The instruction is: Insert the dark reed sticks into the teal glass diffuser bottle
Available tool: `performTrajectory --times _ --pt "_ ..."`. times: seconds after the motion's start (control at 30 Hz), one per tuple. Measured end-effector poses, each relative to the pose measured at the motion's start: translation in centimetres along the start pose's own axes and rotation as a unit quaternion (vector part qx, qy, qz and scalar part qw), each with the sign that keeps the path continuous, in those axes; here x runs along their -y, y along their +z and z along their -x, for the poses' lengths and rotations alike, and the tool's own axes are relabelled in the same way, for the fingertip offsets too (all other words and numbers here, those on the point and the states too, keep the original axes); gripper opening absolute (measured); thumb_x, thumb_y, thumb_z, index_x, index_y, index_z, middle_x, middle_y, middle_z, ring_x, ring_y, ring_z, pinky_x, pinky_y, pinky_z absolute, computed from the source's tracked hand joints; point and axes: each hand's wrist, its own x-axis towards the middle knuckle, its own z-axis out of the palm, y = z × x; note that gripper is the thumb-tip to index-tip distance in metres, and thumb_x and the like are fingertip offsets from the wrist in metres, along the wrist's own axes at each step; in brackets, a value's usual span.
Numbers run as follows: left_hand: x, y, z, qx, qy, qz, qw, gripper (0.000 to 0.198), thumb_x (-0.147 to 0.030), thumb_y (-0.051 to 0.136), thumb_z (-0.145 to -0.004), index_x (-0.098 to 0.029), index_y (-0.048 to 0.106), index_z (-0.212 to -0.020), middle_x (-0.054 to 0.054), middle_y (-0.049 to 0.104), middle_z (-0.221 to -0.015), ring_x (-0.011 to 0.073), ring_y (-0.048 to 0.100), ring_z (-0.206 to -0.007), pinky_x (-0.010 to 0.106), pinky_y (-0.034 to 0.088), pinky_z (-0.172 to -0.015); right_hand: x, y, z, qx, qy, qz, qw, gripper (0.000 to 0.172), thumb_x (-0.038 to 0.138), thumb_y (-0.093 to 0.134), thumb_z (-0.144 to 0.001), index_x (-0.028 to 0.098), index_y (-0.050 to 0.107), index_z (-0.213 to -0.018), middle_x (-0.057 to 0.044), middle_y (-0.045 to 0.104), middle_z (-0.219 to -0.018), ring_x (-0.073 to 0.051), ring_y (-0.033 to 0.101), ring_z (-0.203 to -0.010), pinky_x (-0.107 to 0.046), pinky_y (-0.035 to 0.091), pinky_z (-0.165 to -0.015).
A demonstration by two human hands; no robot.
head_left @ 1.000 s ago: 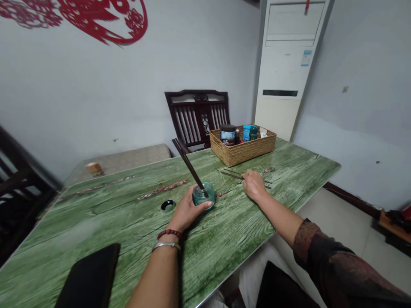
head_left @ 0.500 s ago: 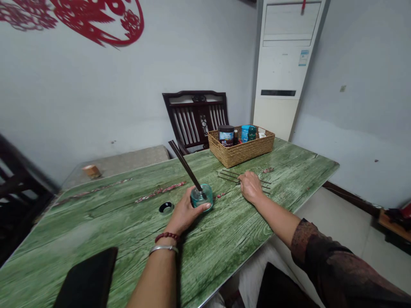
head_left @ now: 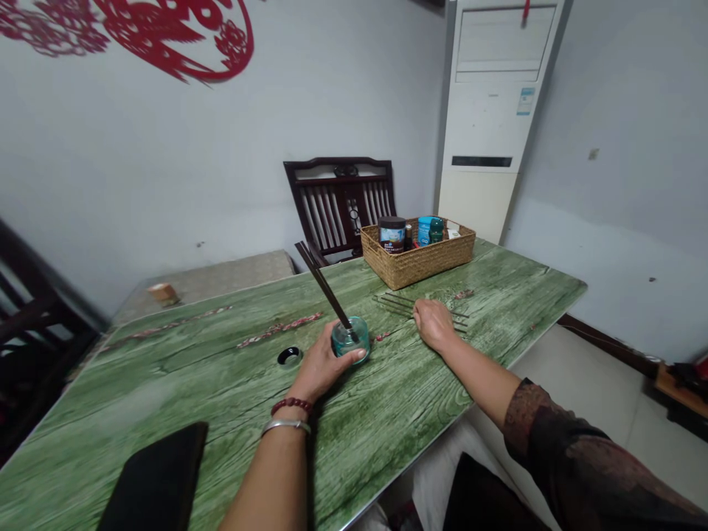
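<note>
Head view: clamping the fingers of the left hand (head_left: 321, 361) around a teal glass bottle (head_left: 362, 338) on the table (head_left: 376, 413), with dark sticks (head_left: 332, 299) slanting out of it; covering loose sticks (head_left: 397, 300) with the right hand (head_left: 433, 324), cannot tell whether pinching any.

Loose sticks (head_left: 397, 303) now wider apart

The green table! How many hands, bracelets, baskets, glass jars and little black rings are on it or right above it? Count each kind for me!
Hands: 2 (left hand, right hand)
Bracelets: 2 (red beads, silver bangle)
Basket: 1
Glass jar: 1
Little black ring: 1
Total: 7
</note>
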Motion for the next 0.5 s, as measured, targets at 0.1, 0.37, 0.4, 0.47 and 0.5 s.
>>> performTrajectory --times 0.1,0.37,0.4,0.47,0.5 --pt "0.1 0.0 0.0 0.005 -0.002 0.005 1.0 0.072 -0.055 0.083 -0.065 -0.022 0.063 -0.126 0.015 0.075 -0.124 0.0405 0.07 -0.117 0.056 0.053 -0.104 0.2 -0.7 0.1 -0.056 -0.006 -0.036 0.998 0.019 0.021 0.053 -0.104 0.019 0.071 -0.111 -0.01 0.077 -0.105 -0.024 0.065 -0.1 -0.031 0.041 -0.087" --pt "0.6 0.2 -0.1 0.0 0.008 0.017 1.0 0.072 -0.055 0.084 -0.067 -0.021 0.064 -0.128 0.014 0.075 -0.125 0.0373 0.07 -0.116 0.054 0.052 -0.106 3.3 -6.0 -1.4 -0.216 -0.083 -0.282 0.931 0.023 0.015 0.06 -0.096 0.02 0.071 -0.115 -0.007 0.077 -0.103 -0.022 0.068 -0.098 -0.033 0.049 -0.092" --pt "0.6 0.2 -0.1 0.001 0.008 0.017 1.0 0.072 -0.054 0.083 -0.067 -0.021 0.064 -0.128 0.014 0.075 -0.125 0.037 0.07 -0.116 0.054 0.051 -0.106 3.9 -6.8 -1.9 -0.234 -0.086 -0.34 0.907 0.025 0.016 0.061 -0.095 0.02 0.07 -0.118 -0.006 0.076 -0.101 -0.021 0.069 -0.095 -0.033 0.051 -0.091" --pt "0.4 0.2 0.0 0.005 0.008 0.017 1.0 0.073 -0.055 0.083 -0.067 -0.02 0.063 -0.128 0.014 0.074 -0.126 0.0371 0.07 -0.118 0.053 0.051 -0.106 5.4 -8.4 -2.7 -0.254 -0.098 -0.454 0.849 0.025 0.022 0.064 -0.094 0.022 0.07 -0.118 -0.004 0.076 -0.099 -0.02 0.07 -0.092 -0.032 0.055 -0.088" --pt "0.4 0.1 0.0 0.005 0.007 0.016 1.0 0.073 -0.055 0.083 -0.067 -0.02 0.063 -0.128 0.014 0.074 -0.126 0.0374 0.07 -0.118 0.053 0.052 -0.106 6.2 -9.2 -3.0 -0.255 -0.109 -0.501 0.82 0.023 0.026 0.065 -0.094 0.022 0.07 -0.116 -0.003 0.076 -0.099 -0.019 0.07 -0.091 -0.032 0.056 -0.087"
